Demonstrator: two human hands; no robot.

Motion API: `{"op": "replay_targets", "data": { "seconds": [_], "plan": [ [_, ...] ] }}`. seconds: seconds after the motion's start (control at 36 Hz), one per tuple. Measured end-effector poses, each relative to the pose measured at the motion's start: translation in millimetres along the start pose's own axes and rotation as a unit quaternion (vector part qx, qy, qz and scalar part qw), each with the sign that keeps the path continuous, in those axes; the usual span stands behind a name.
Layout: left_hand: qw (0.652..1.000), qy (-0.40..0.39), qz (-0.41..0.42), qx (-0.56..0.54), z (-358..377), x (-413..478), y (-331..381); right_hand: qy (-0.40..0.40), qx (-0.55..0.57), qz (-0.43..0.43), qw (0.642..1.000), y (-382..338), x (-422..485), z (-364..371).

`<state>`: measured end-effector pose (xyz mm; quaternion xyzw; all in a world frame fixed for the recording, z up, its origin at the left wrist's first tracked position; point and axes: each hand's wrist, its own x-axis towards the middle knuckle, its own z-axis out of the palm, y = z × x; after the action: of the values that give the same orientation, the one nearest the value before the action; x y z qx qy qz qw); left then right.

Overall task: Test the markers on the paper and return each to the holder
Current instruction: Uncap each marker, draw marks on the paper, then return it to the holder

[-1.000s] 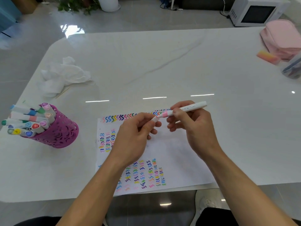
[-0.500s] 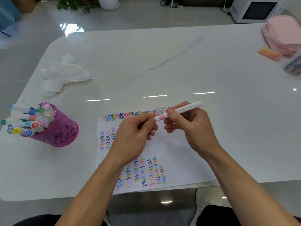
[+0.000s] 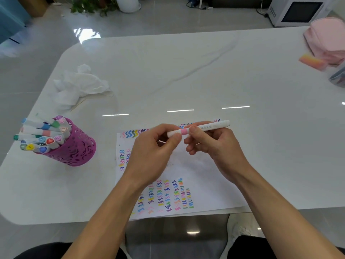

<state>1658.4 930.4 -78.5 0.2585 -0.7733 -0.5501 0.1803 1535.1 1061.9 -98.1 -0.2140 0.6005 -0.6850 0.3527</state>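
A white marker with a pink band (image 3: pixel 209 126) lies level between both hands above the paper (image 3: pixel 201 176). My left hand (image 3: pixel 155 152) pinches its capped left end with thumb and fingers. My right hand (image 3: pixel 214 146) grips the barrel just right of the pink band. The paper lies flat at the table's near edge, covered with rows of coloured squiggles. The purple perforated holder (image 3: pixel 74 146) stands at the left, tilted markers (image 3: pixel 41 137) fanning out of its top toward the left.
Crumpled white tissue (image 3: pixel 78 85) lies beyond the holder. At the far right are a pink pouch (image 3: pixel 326 38), an orange-pink eraser (image 3: pixel 313 61) and a clear container (image 3: pixel 338 76). The white table (image 3: pixel 186 71) ends just in front of my legs.
The left hand's fingers have closed further over the marker's left end, so the cap sits flush against the pink band. Both hands stay in about the same place above the paper.
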Motion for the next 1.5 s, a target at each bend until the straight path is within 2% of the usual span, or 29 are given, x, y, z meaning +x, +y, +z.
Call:
{"op": "replay_targets", "data": {
  "seconds": [0.14, 0.22, 0.39, 0.53, 0.61, 0.83, 1.28, 1.5],
  "plan": [
    [0.992, 0.082, 0.024, -0.091, -20.2, 1.2, 9.5, -0.041, -0.032, 0.044, 0.998, 3.0, 3.1, 5.5],
    [0.983, 0.140, 0.056, -0.101, -36.1, 1.6, 15.0, -0.048, -0.043, 0.042, 0.997, 5.2, 1.7, 8.6],
    [0.952, 0.276, 0.134, 0.007, -69.7, -4.9, 21.2, -0.046, -0.077, 0.023, 0.996, 6.7, -2.4, 12.2],
    [0.897, 0.370, 0.212, 0.117, -97.8, -15.9, 22.8, -0.052, -0.120, 0.008, 0.991, 6.9, -5.9, 19.1],
    [0.873, 0.404, 0.227, 0.153, -110.1, -20.0, 20.7, -0.056, -0.147, 0.000, 0.987, 8.7, -6.3, 22.2],
    [0.861, 0.386, 0.196, 0.267, -120.6, -24.5, 8.4, -0.066, -0.178, -0.008, 0.982, 12.3, -5.6, 26.9],
    [0.860, 0.363, 0.068, 0.351, -129.5, -23.4, -6.8, -0.078, -0.181, -0.011, 0.980, 16.1, 0.9, 30.3],
    [0.860, 0.327, 0.006, 0.391, -124.8, -20.5, -10.1, -0.079, -0.186, -0.008, 0.979, 17.5, 0.2, 28.5]
  ]
}}
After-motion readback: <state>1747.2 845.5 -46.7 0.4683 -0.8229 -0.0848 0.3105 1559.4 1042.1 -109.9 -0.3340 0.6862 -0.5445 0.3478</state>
